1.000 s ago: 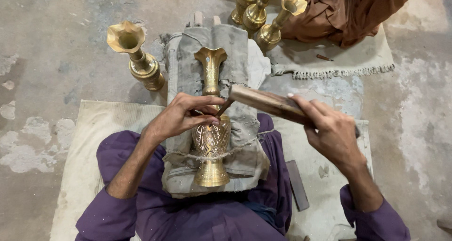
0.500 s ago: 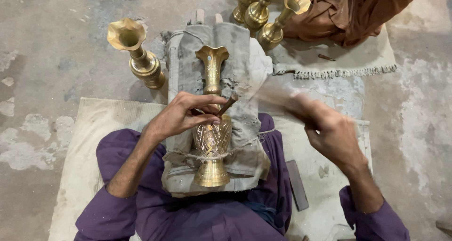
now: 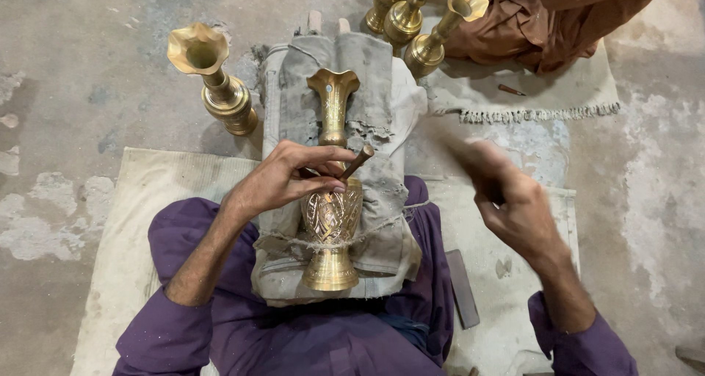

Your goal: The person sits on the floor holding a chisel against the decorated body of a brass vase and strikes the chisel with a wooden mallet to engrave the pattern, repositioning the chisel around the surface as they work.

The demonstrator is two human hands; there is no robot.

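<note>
Concrete floor (image 3: 88,67), bare at left. Brass vase (image 3: 332,192) lies on grey padded block (image 3: 382,75) over lap. Left hand (image 3: 283,178) pinches chisel (image 3: 358,161) against vase. Right hand (image 3: 514,200) blurred, raised at right, grip unclear. 1 vase (image 3: 209,78) upright at left edge.

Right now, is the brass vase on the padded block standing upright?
No, the brass vase lies on its side on the cloth-padded block.

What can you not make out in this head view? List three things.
- Tool in the right hand: motion blur.
- Punch tip on the vase: hidden by the left hand fingers.
- Tops of the far vases: cut by the top edge.
</note>
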